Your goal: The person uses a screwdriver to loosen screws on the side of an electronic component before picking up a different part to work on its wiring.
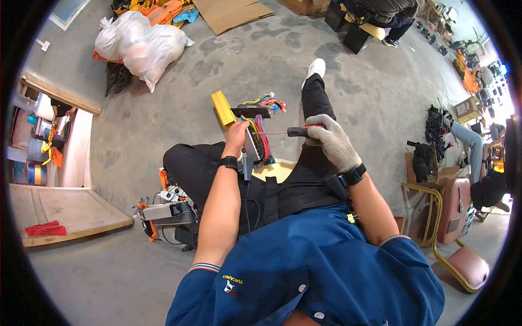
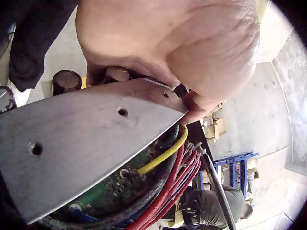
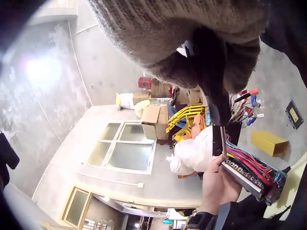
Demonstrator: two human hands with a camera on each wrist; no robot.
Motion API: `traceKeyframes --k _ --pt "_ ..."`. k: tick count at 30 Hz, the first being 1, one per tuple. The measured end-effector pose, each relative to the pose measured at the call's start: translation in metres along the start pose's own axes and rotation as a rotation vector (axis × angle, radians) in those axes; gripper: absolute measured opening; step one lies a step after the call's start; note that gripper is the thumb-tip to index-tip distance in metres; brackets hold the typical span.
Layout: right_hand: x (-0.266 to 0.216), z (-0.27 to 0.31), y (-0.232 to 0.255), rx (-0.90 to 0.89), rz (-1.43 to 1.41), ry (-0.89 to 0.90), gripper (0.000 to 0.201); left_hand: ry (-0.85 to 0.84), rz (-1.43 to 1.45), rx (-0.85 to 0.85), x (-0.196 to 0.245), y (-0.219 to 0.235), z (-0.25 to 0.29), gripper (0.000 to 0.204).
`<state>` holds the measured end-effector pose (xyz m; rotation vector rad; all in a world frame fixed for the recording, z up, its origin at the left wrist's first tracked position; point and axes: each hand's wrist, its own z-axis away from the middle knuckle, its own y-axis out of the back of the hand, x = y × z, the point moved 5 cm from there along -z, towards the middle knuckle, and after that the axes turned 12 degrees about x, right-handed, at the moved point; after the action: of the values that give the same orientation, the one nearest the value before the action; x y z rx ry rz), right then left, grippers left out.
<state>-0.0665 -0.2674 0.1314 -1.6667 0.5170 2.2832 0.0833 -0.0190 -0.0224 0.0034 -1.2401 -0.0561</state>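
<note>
My bare left hand [image 1: 236, 140] grips a green circuit board [image 2: 110, 184] by the end of its grey metal plate [image 2: 81, 127], which has several screw holes. Red, pink and yellow wires [image 3: 249, 163] run from the board. My right hand [image 1: 333, 142], in a knitted glove, holds a screwdriver by its black and red handle [image 1: 298, 131]. The screwdriver's shaft [image 2: 218, 189] reaches across to the board's wired side, its tip close to the left fingers. A yellow metal casing [image 1: 222, 108] stands on the floor just beyond the left hand, beside a black panel with loose wires [image 1: 266, 103].
Beside my left leg lies another stripped device [image 1: 168, 212] with orange parts. White sacks [image 1: 144, 46] and flat cardboard [image 1: 231, 13] are farther off on the concrete floor. A pink chair [image 1: 459, 217] is at the right, and a seated person [image 1: 389, 13] is at the back.
</note>
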Motion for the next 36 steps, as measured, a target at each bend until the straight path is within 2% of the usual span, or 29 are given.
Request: traceKeyframes --k 3,5,11,14,17,19,23,25,28,36 --pt "0.001 -0.004 0.005 0.013 -0.083 -0.008 0.028 -0.031 0.005 0.004 0.001 0.001 -0.001 0.026" --pt "0.006 -0.008 0.006 0.003 -0.172 -0.056 0.025 0.028 0.12 -0.023 -0.001 -0.001 -0.001 0.026" --pt "0.0 -0.006 0.01 0.009 -0.234 -0.057 0.023 0.009 0.015 -0.073 -0.004 -0.001 -0.005 0.028" --pt "0.002 -0.008 0.016 0.042 -0.249 -0.075 0.023 0.049 0.049 -0.101 -0.006 -0.003 -0.004 0.035" --pt "0.007 -0.009 0.018 0.081 -0.282 -0.08 0.025 0.058 -0.039 -0.115 -0.001 -0.004 0.0 0.044" --pt "0.011 -0.011 0.018 0.083 -0.283 -0.092 0.025 -0.03 -0.205 -0.06 0.023 -0.004 0.016 0.051" --pt "0.014 -0.012 0.02 0.092 -0.31 -0.1 0.026 -0.113 -0.183 -0.04 0.023 -0.005 0.016 0.052" --pt "0.013 -0.011 0.021 0.1 -0.311 -0.101 0.026 -0.028 -0.184 -0.038 0.02 -0.002 0.016 0.052" --pt "0.017 -0.012 0.022 0.095 -0.289 -0.104 0.026 0.014 -0.133 -0.039 0.017 0.0 0.014 0.053" --pt "0.027 -0.013 0.008 0.068 -0.194 -0.09 0.027 0.013 -0.002 -0.05 0.01 -0.002 0.009 0.061"
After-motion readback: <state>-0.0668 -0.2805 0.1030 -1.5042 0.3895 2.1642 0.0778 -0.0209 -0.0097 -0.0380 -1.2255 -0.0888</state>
